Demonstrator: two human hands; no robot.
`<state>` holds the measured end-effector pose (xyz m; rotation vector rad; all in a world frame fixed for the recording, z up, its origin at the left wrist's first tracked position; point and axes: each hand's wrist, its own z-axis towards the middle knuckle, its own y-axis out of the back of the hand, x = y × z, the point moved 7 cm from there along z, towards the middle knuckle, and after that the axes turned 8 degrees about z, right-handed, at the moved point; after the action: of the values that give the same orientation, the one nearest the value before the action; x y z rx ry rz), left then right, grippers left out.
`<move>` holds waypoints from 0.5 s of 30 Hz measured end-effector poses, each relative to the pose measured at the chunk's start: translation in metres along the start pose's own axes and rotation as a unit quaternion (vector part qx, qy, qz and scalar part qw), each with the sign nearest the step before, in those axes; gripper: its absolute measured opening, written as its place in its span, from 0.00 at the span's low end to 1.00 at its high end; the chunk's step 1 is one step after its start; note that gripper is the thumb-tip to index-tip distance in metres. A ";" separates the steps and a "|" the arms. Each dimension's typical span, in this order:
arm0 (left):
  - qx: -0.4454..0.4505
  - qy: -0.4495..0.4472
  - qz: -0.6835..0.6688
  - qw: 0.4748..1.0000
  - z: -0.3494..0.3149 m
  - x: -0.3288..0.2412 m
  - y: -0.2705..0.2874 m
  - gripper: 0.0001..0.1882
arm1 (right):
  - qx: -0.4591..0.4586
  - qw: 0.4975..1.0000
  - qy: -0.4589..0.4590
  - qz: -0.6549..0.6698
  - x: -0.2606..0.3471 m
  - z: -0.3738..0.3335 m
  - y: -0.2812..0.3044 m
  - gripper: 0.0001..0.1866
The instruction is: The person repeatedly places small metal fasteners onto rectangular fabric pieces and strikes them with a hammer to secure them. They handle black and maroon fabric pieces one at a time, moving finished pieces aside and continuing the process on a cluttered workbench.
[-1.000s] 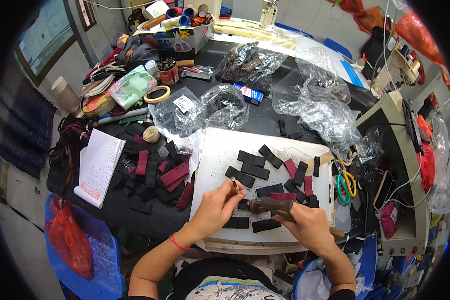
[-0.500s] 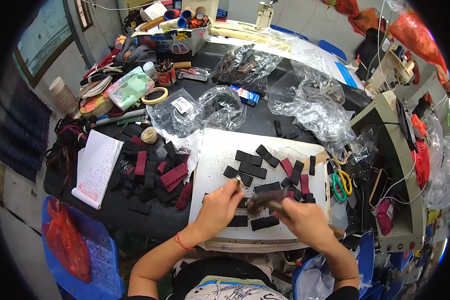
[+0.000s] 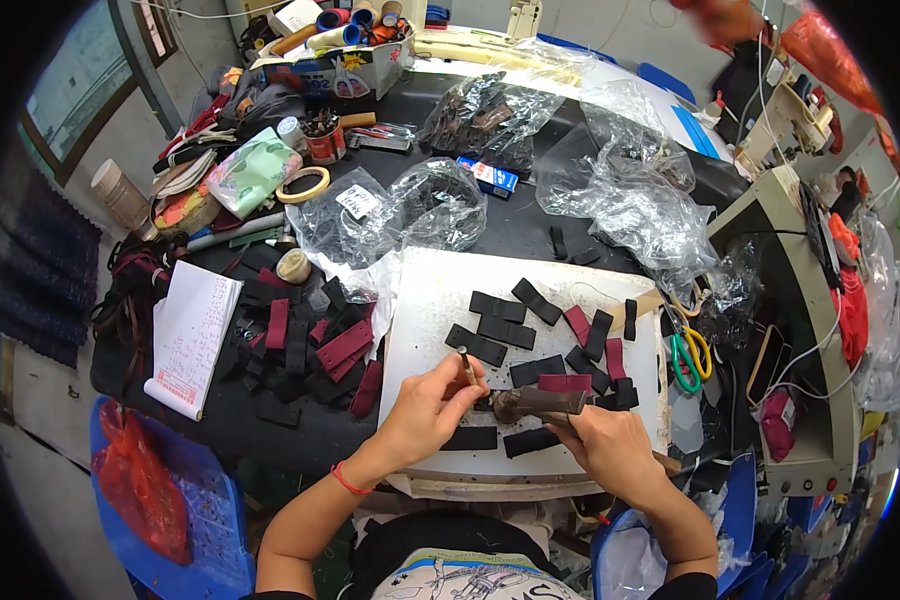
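My left hand (image 3: 417, 418), a red cord round its wrist, pinches a short metal punch (image 3: 466, 367) that stands nearly upright over the white board (image 3: 425, 300). Its lower tip is hidden behind my fingers. In my right hand (image 3: 612, 448) is a hammer (image 3: 538, 402), its head just right of the punch and apart from it. Around both hands lie folded black strips (image 3: 476, 345) and a few maroon strips (image 3: 565, 383), spread over the board.
A pile of black and maroon strips (image 3: 345, 347) and a notepad (image 3: 196, 335) lie left of the board. Clear plastic bags (image 3: 620, 195) and a small blue box (image 3: 487, 177) are beyond it. Green and yellow scissors (image 3: 686, 362) sit at its right edge.
The hammer was smeared by motion and now shows sharply, its head level beside the punch. The punch's top has tipped slightly left. The view has shifted a little.
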<state>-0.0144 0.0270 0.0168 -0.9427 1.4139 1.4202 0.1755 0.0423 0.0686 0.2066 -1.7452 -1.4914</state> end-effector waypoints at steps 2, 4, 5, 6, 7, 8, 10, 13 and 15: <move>-0.004 -0.050 0.063 0.997 -0.001 -0.010 -0.001 0.08 | -0.014 1.000 0.022 0.005 -0.002 0.001 0.001 0.13; -0.010 -0.095 0.131 0.987 -0.006 -0.017 -0.004 0.09 | -0.069 0.997 0.030 0.007 0.006 0.003 0.023 0.12; -0.011 -0.112 0.165 0.980 -0.009 -0.019 -0.008 0.09 | -0.093 0.995 0.034 0.012 0.011 0.002 0.035 0.11; -0.018 -0.116 0.184 0.976 -0.011 -0.019 -0.010 0.11 | -0.137 0.990 0.016 0.040 0.016 0.002 0.052 0.12; -0.021 -0.125 0.195 0.973 -0.013 -0.021 -0.010 0.11 | -0.205 0.968 0.004 0.148 0.026 -0.002 0.073 0.11; -0.022 -0.136 0.206 0.969 -0.015 -0.025 -0.012 0.11 | -0.238 0.932 -0.008 0.274 0.025 -0.010 0.081 0.10; -0.024 -0.159 0.228 0.960 -0.016 -0.027 -0.014 0.11 | -0.176 0.974 0.081 0.118 0.043 0.003 0.080 0.11; -0.036 -0.155 0.232 0.960 -0.011 -0.025 -0.014 0.12 | -0.070 0.997 0.002 0.024 0.016 0.013 0.045 0.09; -0.072 -0.098 0.194 0.973 -0.003 -0.020 -0.004 0.13 | -0.155 0.988 0.006 -0.023 0.003 0.006 0.058 0.11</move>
<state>-0.0044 0.0224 0.0343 -0.6085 1.4091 1.8720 0.1904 0.0615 0.1214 0.0945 -1.4822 -1.7679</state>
